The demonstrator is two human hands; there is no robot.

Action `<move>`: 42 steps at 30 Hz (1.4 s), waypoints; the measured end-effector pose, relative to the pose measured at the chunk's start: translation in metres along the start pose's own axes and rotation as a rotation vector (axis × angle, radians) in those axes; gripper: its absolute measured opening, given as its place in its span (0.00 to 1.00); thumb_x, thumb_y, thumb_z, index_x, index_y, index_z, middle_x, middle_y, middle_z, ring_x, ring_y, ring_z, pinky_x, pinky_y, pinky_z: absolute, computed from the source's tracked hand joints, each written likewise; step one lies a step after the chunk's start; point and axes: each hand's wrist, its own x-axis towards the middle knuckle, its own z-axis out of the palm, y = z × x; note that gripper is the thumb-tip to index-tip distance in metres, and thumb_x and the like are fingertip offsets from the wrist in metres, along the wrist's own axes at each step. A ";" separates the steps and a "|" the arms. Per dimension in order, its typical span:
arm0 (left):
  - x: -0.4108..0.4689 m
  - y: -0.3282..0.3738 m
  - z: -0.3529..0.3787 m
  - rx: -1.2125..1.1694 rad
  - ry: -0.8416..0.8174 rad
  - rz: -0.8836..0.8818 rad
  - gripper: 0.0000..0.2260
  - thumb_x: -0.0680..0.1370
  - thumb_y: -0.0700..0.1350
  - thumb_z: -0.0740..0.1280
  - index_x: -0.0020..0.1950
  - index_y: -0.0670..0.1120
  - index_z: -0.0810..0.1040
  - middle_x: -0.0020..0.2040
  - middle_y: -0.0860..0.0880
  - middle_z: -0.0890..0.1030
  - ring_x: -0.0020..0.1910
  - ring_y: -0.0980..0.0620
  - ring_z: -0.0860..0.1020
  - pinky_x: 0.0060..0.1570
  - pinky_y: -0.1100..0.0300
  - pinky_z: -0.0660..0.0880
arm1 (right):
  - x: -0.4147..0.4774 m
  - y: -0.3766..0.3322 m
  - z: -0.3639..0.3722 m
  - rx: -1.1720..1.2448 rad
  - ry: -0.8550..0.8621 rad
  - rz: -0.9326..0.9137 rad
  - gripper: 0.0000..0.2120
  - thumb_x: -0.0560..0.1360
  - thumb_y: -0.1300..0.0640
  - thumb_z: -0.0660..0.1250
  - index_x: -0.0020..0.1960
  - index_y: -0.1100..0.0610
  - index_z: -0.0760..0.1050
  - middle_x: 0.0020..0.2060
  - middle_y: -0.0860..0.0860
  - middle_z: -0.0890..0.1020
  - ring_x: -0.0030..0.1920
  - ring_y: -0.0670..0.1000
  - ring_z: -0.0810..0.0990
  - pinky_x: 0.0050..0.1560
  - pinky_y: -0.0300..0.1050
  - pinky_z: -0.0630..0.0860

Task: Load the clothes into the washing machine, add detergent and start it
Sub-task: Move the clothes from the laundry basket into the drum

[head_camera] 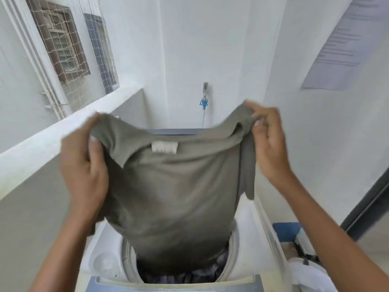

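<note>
An olive-grey T-shirt [179,192] with a white neck label hangs spread between both hands, above the open top-loading washing machine [248,239]. My left hand [84,165] grips its left shoulder and my right hand [267,138] pinches its right shoulder. The shirt's lower hem reaches down into the drum, where dark clothes [185,275] lie. The shirt hides most of the drum opening.
A low white parapet wall [63,135] runs along the left. A water tap with a blue fitting [204,102] sits on the back wall behind the machine's raised lid. At the right are a blue box [288,230] and white cloth [305,275] beside the machine.
</note>
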 end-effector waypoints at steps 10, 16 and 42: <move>-0.144 -0.117 0.063 0.710 -1.828 -0.712 0.18 0.80 0.47 0.58 0.67 0.41 0.71 0.67 0.42 0.73 0.66 0.44 0.72 0.52 0.59 0.69 | -0.167 0.147 0.022 -0.063 -1.059 1.262 0.02 0.78 0.56 0.61 0.48 0.51 0.72 0.45 0.51 0.76 0.38 0.51 0.78 0.35 0.38 0.71; -0.150 -0.089 0.100 0.493 -1.788 -0.624 0.19 0.81 0.45 0.58 0.71 0.43 0.66 0.72 0.44 0.66 0.71 0.47 0.65 0.69 0.57 0.61 | -0.155 0.154 -0.046 0.216 -0.604 1.351 0.05 0.75 0.60 0.66 0.50 0.59 0.78 0.48 0.57 0.84 0.46 0.57 0.83 0.48 0.47 0.79; -0.574 0.071 0.502 0.423 -2.281 -0.412 0.14 0.80 0.39 0.57 0.63 0.38 0.75 0.63 0.40 0.76 0.64 0.42 0.73 0.63 0.54 0.70 | -0.488 0.321 -0.368 0.100 0.752 2.145 0.06 0.76 0.67 0.60 0.40 0.63 0.73 0.32 0.59 0.77 0.31 0.55 0.74 0.33 0.42 0.69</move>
